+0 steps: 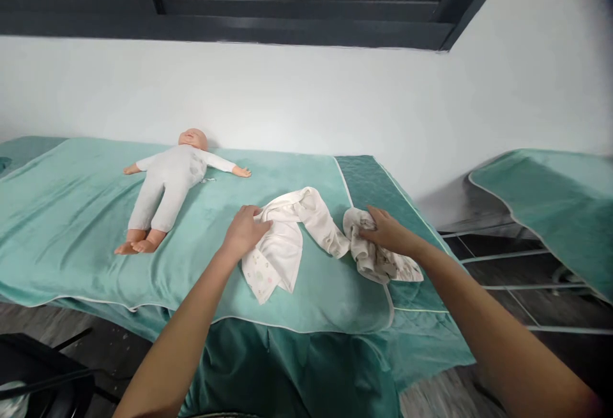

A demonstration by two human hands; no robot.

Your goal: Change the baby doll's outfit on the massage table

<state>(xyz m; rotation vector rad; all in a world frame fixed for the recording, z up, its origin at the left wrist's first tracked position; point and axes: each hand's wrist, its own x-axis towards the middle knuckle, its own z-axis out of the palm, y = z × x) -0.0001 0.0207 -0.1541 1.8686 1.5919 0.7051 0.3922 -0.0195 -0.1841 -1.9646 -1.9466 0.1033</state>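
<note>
Head view: two bare hands work at a pile of baby clothes on a table draped in a teal velvety cover (71, 214). The left hand (245, 231) lies palm-down, fingers curled onto the edge of a cream, long-sleeved cotton garment with a faint printed pattern (282, 246), which lies crumpled near the middle of the cover's front edge. The right hand (389, 231) presses on a second, bunched white patterned cloth (378, 261) just to the right, its fingers gripping the folds; one cream sleeve reaches across to touch that bundle. The hands are well apart, one on each piece. Farther back on the left, a baby doll in a pale grey one-piece suit (167, 182) lies face-up with arms spread, clear of both hands. A white wall (383, 105) rises behind, under a dark-framed window (297, 19). A second teal-covered table (550, 207) stands at right across a gap.
</note>
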